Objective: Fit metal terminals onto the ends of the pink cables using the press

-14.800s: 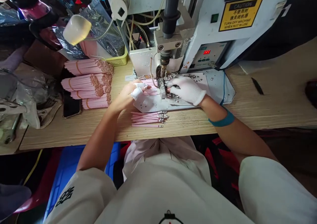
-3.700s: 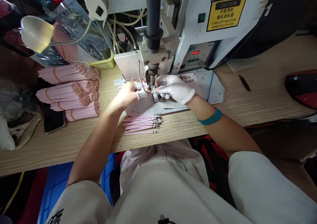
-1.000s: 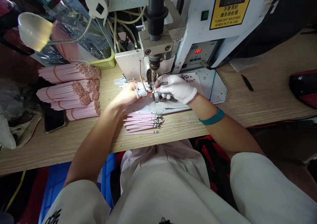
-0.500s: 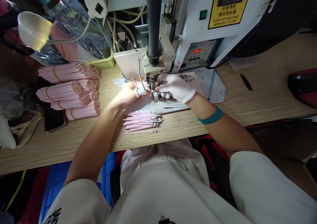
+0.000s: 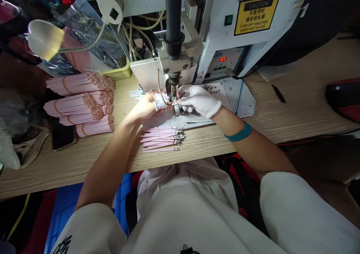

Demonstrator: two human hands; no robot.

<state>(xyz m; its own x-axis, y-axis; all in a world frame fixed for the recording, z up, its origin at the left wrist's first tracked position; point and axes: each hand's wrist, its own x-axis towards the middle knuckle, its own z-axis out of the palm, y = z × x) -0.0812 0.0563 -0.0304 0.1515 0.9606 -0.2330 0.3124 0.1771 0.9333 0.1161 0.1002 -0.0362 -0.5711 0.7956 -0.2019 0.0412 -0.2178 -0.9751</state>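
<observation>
Pink wires [image 5: 159, 139] lie at 6 o'clock from the soldering tip [image 5: 173, 93], probably light and bendy; we'd pinch behind their metal connectors [image 5: 178, 136]. Left hand [image 5: 147, 104] at 9 o'clock, gloved right hand [image 5: 200, 101] at 3: we cannot tell whether either grips.

The pale brown desk [image 5: 303, 123] shows matt wood grain. The white knitted-cloth glove [image 5: 202, 102] looks soft and ribbed. The grey rectangular metal plate [image 5: 144, 74] is smooth but speckled. The flat pink strips [image 5: 158, 138] look matt, their small silvery metal tips [image 5: 178, 137] shiny. The black rectangular phone [image 5: 63, 136] is glossy, the clear plastic bag [image 5: 97, 33] crinkled and shiny, the yellow plastic basket [image 5: 119, 73] perforated.
</observation>
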